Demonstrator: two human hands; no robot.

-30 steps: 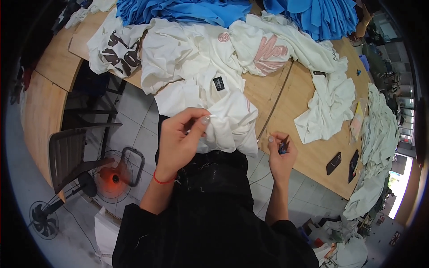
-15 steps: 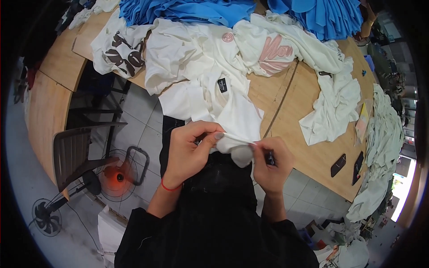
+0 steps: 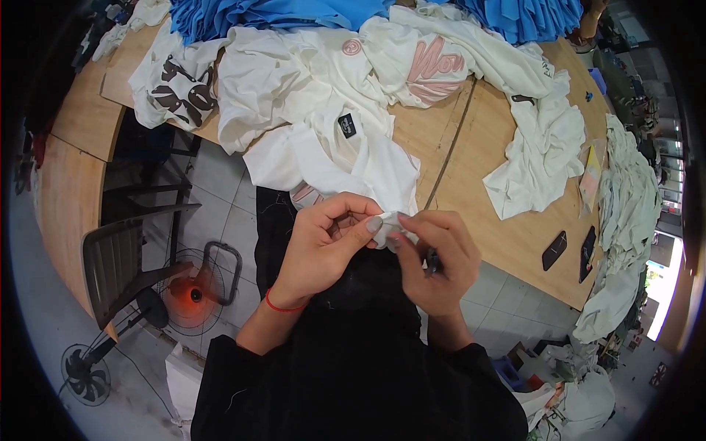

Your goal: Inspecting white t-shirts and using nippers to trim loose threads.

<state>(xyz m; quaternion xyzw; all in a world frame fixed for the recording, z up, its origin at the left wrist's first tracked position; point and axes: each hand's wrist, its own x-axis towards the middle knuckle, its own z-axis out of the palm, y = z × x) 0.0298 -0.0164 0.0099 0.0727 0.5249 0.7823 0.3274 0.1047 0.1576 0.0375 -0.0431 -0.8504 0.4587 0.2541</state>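
Observation:
A white shirt (image 3: 381, 170) with a dark neck label (image 3: 346, 125) hangs over the table's near edge towards me. My left hand (image 3: 321, 246), a red string on its wrist, pinches a gathered bit of this shirt between thumb and forefinger. Right beside it, the thumb and forefinger of my right hand (image 3: 446, 268) close on the same bit of cloth. A small dark object (image 3: 432, 260) shows within the curl of my right fingers; its kind is hard to make out. Striped pinkish cloth (image 3: 305, 195) peeks out by my left hand.
More white garments (image 3: 257, 81) with prints lie across the wooden table (image 3: 507, 253). Blue cloth (image 3: 279, 13) is heaped at the back. Two dark flat items (image 3: 554, 251) rest near the right edge. A chair (image 3: 118, 257) and a fan (image 3: 194, 294) stand at left.
Both hands have drawn together, the right one moving left to the left fingertips. The stretched shirt edge is now bunched between them. The view has shifted slightly.

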